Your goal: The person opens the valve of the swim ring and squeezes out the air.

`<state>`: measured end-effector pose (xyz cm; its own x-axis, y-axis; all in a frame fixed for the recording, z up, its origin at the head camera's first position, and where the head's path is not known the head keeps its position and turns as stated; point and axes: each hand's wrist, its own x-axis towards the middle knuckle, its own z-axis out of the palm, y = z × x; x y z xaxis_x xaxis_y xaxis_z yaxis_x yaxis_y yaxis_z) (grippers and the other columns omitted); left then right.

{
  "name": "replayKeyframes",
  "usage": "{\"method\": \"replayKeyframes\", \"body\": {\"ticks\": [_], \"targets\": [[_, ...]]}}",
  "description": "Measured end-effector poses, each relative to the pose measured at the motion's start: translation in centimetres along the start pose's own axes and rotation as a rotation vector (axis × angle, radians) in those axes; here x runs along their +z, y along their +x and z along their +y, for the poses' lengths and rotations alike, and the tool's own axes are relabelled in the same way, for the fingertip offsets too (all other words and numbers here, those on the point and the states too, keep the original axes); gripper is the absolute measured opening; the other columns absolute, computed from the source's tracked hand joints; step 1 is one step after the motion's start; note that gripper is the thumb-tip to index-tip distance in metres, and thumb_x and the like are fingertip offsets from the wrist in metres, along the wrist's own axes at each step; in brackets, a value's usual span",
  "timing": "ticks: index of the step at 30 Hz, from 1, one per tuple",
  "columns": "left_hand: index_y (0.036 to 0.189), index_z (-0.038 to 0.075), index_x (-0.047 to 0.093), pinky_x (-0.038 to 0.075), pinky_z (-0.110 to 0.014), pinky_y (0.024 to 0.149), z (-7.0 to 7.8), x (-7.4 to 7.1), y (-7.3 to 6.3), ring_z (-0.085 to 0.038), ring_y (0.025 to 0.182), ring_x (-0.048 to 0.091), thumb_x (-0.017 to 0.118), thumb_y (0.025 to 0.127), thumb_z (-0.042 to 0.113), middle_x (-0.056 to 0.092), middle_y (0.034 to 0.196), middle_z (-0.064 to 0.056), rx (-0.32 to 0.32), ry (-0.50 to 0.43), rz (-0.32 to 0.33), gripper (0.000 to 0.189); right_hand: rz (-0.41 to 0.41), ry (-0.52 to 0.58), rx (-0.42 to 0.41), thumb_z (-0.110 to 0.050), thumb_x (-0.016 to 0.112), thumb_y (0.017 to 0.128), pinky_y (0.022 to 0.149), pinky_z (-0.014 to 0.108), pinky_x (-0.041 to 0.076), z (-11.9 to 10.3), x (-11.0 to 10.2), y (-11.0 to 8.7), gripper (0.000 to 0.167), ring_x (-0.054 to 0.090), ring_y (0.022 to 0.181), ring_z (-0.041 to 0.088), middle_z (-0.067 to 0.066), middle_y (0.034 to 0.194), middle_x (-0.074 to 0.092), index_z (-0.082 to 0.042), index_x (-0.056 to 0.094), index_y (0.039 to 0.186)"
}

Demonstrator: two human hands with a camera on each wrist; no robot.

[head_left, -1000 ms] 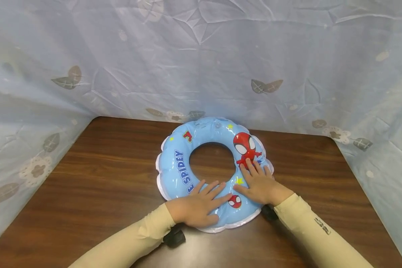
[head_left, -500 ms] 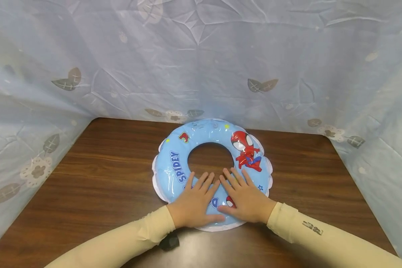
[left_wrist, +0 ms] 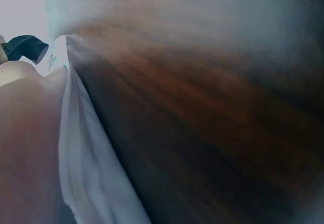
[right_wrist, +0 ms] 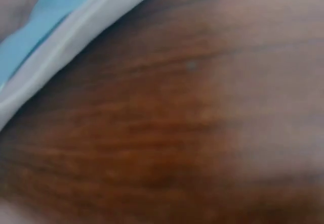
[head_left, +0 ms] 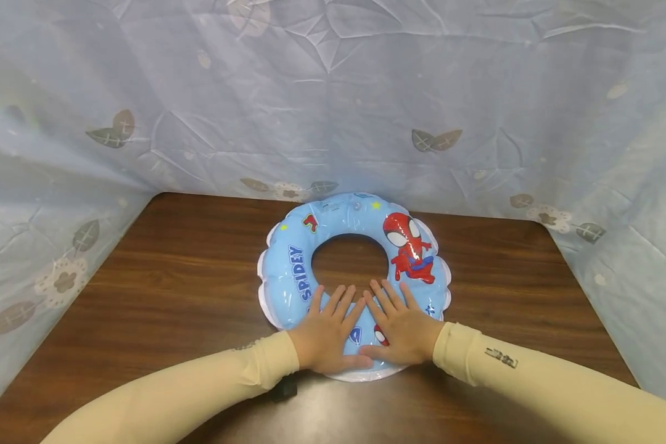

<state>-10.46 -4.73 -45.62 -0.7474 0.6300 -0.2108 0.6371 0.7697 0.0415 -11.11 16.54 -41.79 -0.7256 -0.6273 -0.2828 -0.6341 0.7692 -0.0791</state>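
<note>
A light blue inflatable swim ring (head_left: 280, 293) with a white scalloped edge lies flat on the table, printed with a red cartoon figure and the word SPIDEY. My left hand (head_left: 324, 336) rests on its near side with fingers spread and pointing toward the hole. Right beside it, my right hand (head_left: 405, 330) lies on the ring the same way, the two thumbs nearly meeting. The hands cover part of the near print. In the right wrist view, the ring's white edge (right_wrist: 71, 47) runs across the upper left corner.
The dark brown wooden table (head_left: 189, 265) has rounded far corners. A pale blue-grey curtain (head_left: 333, 111) with leaf and flower prints hangs behind it and along both sides. A black wrist device (head_left: 284, 390) shows under the left sleeve.
My right hand has moved from the ring's right side toward me and left, beside the left hand. My left hand has turned so its fingers point more away from me.
</note>
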Motion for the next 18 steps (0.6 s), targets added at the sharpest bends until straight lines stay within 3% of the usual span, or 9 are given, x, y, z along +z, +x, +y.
{"method": "replayKeyframes", "body": {"ticks": [5,8,10,13,18], "targets": [[0.167,0.015,0.011,0.004,-0.069,0.121,-0.1,-1.6,-0.5,-0.037,0.159,0.006,0.03,0.09,0.088,0.006,0.173,-0.015,0.017,-0.038,-0.003,0.108,-0.028,0.076,-0.009,-0.07,0.048,0.095,0.121,0.07,0.008,0.4,-0.9,0.0,0.099,0.011,0.156,0.046,0.024,0.17,0.017,-0.001,0.026,0.162],[0.166,0.014,0.023,0.009,-0.068,0.122,-0.9,-3.2,-1.1,-0.036,0.158,0.015,0.041,0.091,0.083,0.018,0.172,-0.015,0.047,-0.091,0.079,0.103,0.033,0.1,-0.024,-0.071,0.05,0.094,0.122,0.068,0.008,1.4,-1.6,0.0,0.098,0.011,0.157,0.045,0.022,0.17,0.017,-0.004,0.028,0.162],[0.164,0.014,0.029,0.01,-0.068,0.122,-2.1,-4.0,-1.3,-0.036,0.158,0.018,0.047,0.091,0.08,0.022,0.17,-0.015,0.042,-0.105,0.165,0.1,0.122,0.076,-0.027,-0.071,0.052,0.094,0.122,0.067,0.006,2.5,-1.9,0.0,0.098,0.011,0.157,0.045,0.021,0.17,0.017,-0.005,0.029,0.162],[0.163,0.013,0.031,0.005,-0.068,0.122,-4.5,-4.8,-1.5,-0.038,0.158,0.015,0.051,0.093,0.076,0.022,0.17,-0.018,-0.013,-0.114,0.274,0.096,0.244,0.01,0.024,-0.068,0.055,0.094,0.122,0.067,0.002,4.7,-2.3,0.2,0.096,0.011,0.157,0.045,0.02,0.171,0.016,-0.005,0.029,0.162],[0.163,0.006,0.028,0.004,-0.067,0.122,-9.0,-5.8,-1.0,-0.041,0.158,0.012,0.054,0.099,0.063,0.018,0.169,-0.024,-0.149,-0.136,0.386,0.09,0.279,0.0,0.148,-0.064,0.057,0.095,0.122,0.067,-0.003,8.5,-3.0,1.2,0.096,0.008,0.156,0.047,0.022,0.171,0.013,-0.004,0.025,0.163]]}}
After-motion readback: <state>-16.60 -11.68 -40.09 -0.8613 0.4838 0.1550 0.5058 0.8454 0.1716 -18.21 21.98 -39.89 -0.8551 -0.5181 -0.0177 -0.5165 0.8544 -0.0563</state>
